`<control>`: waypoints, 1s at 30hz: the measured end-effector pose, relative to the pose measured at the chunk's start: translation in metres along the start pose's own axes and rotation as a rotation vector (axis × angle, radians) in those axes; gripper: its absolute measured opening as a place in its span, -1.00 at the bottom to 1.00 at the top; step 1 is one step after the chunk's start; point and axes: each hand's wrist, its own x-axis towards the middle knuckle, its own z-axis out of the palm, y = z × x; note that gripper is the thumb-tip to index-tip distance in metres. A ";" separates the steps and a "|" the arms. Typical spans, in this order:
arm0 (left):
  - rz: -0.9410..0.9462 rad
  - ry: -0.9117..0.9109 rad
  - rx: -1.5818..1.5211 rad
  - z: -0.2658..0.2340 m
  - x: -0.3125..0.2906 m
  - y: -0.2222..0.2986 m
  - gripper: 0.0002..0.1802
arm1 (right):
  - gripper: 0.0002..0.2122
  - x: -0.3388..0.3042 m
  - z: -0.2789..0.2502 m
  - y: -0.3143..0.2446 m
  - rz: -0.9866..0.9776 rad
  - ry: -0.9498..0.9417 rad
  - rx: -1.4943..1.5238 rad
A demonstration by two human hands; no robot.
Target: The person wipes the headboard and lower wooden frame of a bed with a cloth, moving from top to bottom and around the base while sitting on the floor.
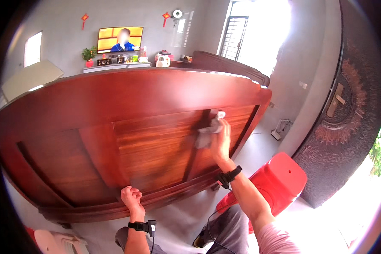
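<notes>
A large reddish-brown wooden bench (156,89) shows me its panelled back across the middle of the view. My right hand (221,142) presses a crumpled grey cloth (205,136) against an upright strip between panels on the right part of that back. A pale bit of the cloth sticks up above the fingertips. Lower and to the left, my left hand (132,197) is closed with its fingers curled, close to the bottom rail; nothing shows in it. Both wrists wear black straps with small devices and cables.
Right of my leg stands a red plastic stool (279,178). A dark carved door (347,106) stands at the far right. At lower left is a pale plastic seat (57,243). Beyond the bench are a television (120,40), a cabinet (114,67) and another wooden bench (228,65).
</notes>
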 end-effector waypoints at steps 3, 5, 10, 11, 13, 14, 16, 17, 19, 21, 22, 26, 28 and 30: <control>0.054 -0.019 -0.019 -0.002 0.002 -0.001 -0.88 | -0.55 0.022 -0.010 0.005 0.026 -0.076 0.028; 0.023 -0.029 -0.041 0.000 0.000 0.001 -0.88 | -0.58 0.045 -0.031 -0.020 0.116 -0.003 0.111; 0.043 0.002 -0.047 0.001 0.011 -0.020 -0.90 | -0.57 0.081 -0.009 -0.089 -0.283 0.099 0.267; 0.012 -0.005 -0.039 0.007 0.010 -0.025 -0.91 | -0.55 0.090 0.000 -0.103 -0.404 0.035 0.251; -0.036 -0.045 0.001 0.009 0.005 -0.025 -0.94 | -0.47 0.097 0.020 -0.144 -0.650 -0.076 -0.015; -0.093 -0.081 0.032 0.010 0.005 -0.030 -0.94 | -0.42 0.096 0.029 -0.161 -0.613 -0.138 -0.026; -0.137 -0.123 0.037 0.012 0.003 -0.039 -0.92 | -0.37 0.098 0.037 -0.160 -0.618 -0.106 -0.048; -0.158 -0.141 0.045 0.017 0.001 -0.041 -0.91 | -0.33 0.101 0.040 -0.154 -0.627 -0.079 -0.076; -0.174 -0.141 0.057 0.019 -0.005 -0.038 -0.90 | -0.31 0.102 0.039 -0.131 -0.502 0.004 -0.067; -0.181 -0.160 0.058 0.024 -0.009 -0.038 -0.90 | -0.32 0.108 0.024 -0.092 -0.378 0.121 -0.098; -0.177 -0.162 0.072 0.021 -0.009 -0.035 -0.89 | -0.32 0.110 0.023 -0.070 -0.309 0.171 -0.092; -0.197 -0.200 0.091 0.018 -0.005 -0.034 -0.89 | -0.38 0.121 0.007 0.017 -0.172 0.336 -0.196; -0.193 -0.184 0.068 0.015 -0.004 -0.036 -0.90 | -0.40 0.123 0.000 0.037 -0.069 0.347 -0.155; -0.195 -0.195 0.082 0.017 -0.008 -0.037 -0.91 | -0.41 0.126 -0.007 0.059 0.043 0.353 -0.169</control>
